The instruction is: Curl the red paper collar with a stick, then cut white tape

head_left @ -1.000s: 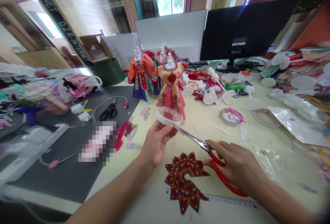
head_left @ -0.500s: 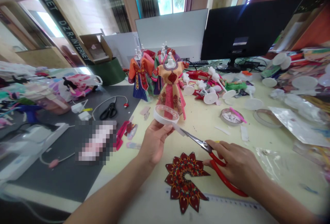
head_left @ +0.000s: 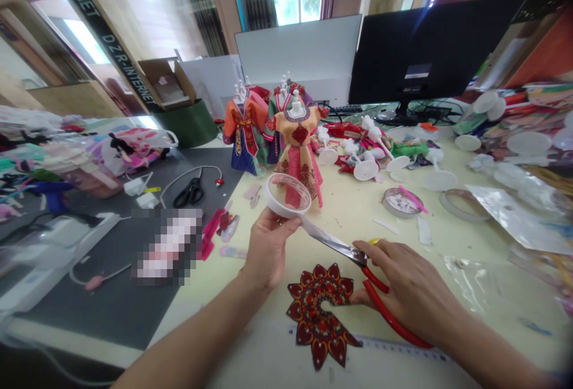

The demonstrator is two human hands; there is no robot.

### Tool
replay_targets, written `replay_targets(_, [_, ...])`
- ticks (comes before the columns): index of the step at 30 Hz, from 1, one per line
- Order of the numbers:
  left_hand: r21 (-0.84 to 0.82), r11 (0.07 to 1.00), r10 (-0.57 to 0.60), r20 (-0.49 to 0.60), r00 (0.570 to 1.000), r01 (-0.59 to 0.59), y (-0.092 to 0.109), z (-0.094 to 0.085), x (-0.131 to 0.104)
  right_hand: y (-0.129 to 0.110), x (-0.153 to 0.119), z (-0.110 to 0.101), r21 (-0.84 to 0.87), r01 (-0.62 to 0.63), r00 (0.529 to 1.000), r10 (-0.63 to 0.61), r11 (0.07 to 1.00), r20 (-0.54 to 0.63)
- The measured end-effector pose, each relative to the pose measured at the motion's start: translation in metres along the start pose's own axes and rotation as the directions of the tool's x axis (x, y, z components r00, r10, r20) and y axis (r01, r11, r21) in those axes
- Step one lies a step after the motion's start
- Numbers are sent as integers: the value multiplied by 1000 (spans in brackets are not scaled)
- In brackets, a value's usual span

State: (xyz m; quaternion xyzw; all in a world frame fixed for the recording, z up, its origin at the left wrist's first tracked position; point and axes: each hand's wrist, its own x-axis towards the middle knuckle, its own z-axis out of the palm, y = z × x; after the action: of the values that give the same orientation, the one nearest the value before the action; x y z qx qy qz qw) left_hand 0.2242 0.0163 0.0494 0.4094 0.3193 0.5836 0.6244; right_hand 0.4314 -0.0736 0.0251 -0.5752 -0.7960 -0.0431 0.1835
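Pinched in my left hand (head_left: 268,246) is a roll of white tape (head_left: 286,211), its ring tilted so that the hollow faces up. My right hand (head_left: 405,272) grips scissors (head_left: 338,247) with red handles. Their metal blades point left, with the tips at the tape's edge beside my left fingertips; whether the tape lies between the blades I cannot make out. Below the hands, a dark red patterned collar-shaped piece (head_left: 308,311) with pointed petals lies on the table, near my right thumb. Part of a ruler (head_left: 385,346) shows under it.
Small dresses on stands (head_left: 298,135) stand behind the tape. A round tray of white bits (head_left: 403,205) and clear plastic bags (head_left: 468,281) lie to the right. Black scissors (head_left: 190,192) rest on the dark mat at left. A black monitor (head_left: 416,55) stands at the back.
The tape roll has tilted and risen slightly, showing more of its hollow. The scissors have moved a little left, their tips closer to my left fingers, and the tape's loose end shows less.
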Motion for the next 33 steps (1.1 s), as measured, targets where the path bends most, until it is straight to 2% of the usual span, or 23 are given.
replay_targets(5, [-12,997,70,-24,997,-71,4,-1,2,4,0,3,-22,-33,999,34,999,33])
replay_targets(15, [-99,995,-20,-38,999,16,-3,-9,11,4,0,2,85,-62,998,60,994,26])
replay_targets(21, [-89,996,14,-74,997,-20,-2,-10,15,4,1,-3,135,-152,986,140,979,95])
replay_targets(33, [1,1000,29,-94,995,-29,-5,-6,9,-1,1,-2,189,-176,967,133,966,219])
